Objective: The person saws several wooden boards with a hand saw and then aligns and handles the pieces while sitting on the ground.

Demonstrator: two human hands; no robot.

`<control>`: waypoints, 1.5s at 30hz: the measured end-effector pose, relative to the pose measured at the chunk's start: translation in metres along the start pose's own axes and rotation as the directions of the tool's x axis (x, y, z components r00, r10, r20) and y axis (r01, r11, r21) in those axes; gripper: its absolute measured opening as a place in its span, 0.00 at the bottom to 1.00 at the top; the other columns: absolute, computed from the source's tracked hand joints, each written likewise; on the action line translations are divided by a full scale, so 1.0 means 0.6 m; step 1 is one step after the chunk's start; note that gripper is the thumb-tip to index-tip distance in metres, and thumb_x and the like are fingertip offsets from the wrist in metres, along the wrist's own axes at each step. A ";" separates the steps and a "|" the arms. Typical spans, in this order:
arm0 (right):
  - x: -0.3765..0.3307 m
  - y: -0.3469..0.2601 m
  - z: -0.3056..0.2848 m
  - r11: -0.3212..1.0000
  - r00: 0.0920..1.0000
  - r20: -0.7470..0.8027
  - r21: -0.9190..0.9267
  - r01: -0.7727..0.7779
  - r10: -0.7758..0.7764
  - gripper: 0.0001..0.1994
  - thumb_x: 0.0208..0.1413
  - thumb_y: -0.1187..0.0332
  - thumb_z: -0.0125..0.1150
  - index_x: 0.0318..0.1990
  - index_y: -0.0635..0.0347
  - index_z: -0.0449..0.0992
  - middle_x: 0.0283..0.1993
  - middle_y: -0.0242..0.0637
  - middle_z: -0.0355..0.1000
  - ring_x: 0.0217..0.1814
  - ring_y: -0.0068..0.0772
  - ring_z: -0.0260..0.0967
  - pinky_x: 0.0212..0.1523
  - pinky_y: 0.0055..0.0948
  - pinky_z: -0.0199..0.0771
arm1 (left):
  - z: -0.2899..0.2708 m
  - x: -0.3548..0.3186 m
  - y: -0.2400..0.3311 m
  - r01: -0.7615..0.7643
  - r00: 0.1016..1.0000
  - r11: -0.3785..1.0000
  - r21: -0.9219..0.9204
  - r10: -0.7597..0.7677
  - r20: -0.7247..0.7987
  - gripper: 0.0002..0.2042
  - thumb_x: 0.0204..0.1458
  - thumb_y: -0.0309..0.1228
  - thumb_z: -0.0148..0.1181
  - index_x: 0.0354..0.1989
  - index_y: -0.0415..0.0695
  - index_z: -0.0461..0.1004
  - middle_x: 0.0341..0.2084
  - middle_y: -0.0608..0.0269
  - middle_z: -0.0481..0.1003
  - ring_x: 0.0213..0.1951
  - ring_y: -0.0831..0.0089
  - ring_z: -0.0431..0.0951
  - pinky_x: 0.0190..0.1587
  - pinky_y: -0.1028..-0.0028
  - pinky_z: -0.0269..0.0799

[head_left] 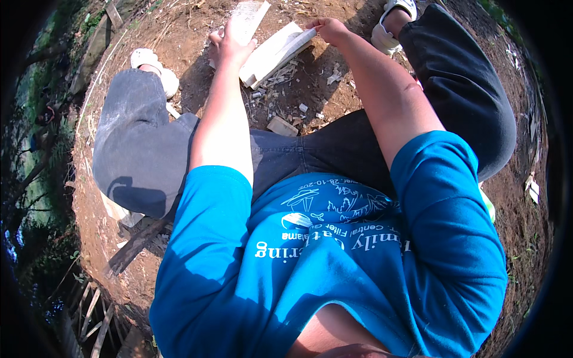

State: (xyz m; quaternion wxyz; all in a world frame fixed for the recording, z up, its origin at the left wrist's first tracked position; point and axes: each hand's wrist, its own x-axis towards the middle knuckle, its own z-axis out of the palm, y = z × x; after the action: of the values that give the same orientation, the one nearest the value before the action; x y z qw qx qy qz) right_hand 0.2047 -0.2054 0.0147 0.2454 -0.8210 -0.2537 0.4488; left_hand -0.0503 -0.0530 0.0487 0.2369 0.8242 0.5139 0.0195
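From the head camera, the person sits low over bare brown earth, knees spread, both arms stretched forward to a pale split block of wood lying on the ground between the feet. The left hand rests on the block's left end, fingers curled over it, with a thin pale slat rising just beyond the knuckles; whether the hand holds that slat or only presses the block cannot be told. The right hand is closed in a pinch on a thin strip peeling off the block's upper right edge.

The likely trouble, as a judgement: the strip looks thin and could snap or tear off short if pulled at an angle, and its raw edge could drive a splinter into the bare fingers. The block lies loose on chips and dirt, so it could shift under the left hand if the pull outruns the hold.

Wood chips and scraps lie nearer the body than both hands. White sandals sit left of the left hand and right of the right hand.

No package or sign shows. The only lettering is a white print with a round emblem on the blue shirt, below the forearms.
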 end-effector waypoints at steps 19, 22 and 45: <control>0.026 0.016 0.016 0.964 0.998 -0.031 0.260 -0.048 0.058 0.28 0.49 0.53 0.80 0.58 0.49 0.82 0.39 0.31 0.84 0.22 0.12 0.65 0.20 0.20 0.61 | 0.001 0.001 0.038 -0.116 0.988 0.993 -0.009 0.116 0.097 0.48 0.43 0.48 0.77 0.74 0.74 0.54 0.65 0.47 0.59 0.64 0.45 0.69 0.66 0.51 0.69; 0.030 0.019 0.022 0.964 0.995 -0.040 0.254 -0.075 0.088 0.27 0.52 0.56 0.79 0.59 0.52 0.81 0.40 0.32 0.84 0.26 0.12 0.69 0.20 0.20 0.56 | 0.011 -0.001 0.042 -0.194 0.980 0.981 -0.029 0.195 0.041 0.49 0.41 0.49 0.80 0.74 0.72 0.58 0.59 0.50 0.65 0.63 0.50 0.71 0.66 0.55 0.70; 0.076 0.001 0.048 0.981 0.990 -0.078 0.159 -0.106 0.120 0.16 0.64 0.66 0.64 0.59 0.41 0.83 0.36 0.33 0.84 0.25 0.18 0.74 0.17 0.26 0.61 | 0.032 -0.014 0.016 -0.388 0.914 0.921 -0.024 0.388 0.115 0.50 0.40 0.50 0.79 0.74 0.66 0.56 0.61 0.48 0.60 0.64 0.45 0.67 0.67 0.52 0.64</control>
State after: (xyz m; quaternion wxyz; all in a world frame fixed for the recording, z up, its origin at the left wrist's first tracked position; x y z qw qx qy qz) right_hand 0.2013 -0.1717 -0.0272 0.2933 -0.8315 -0.1599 0.4439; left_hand -0.0406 -0.0708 0.0374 0.2584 0.9095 0.3252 0.0177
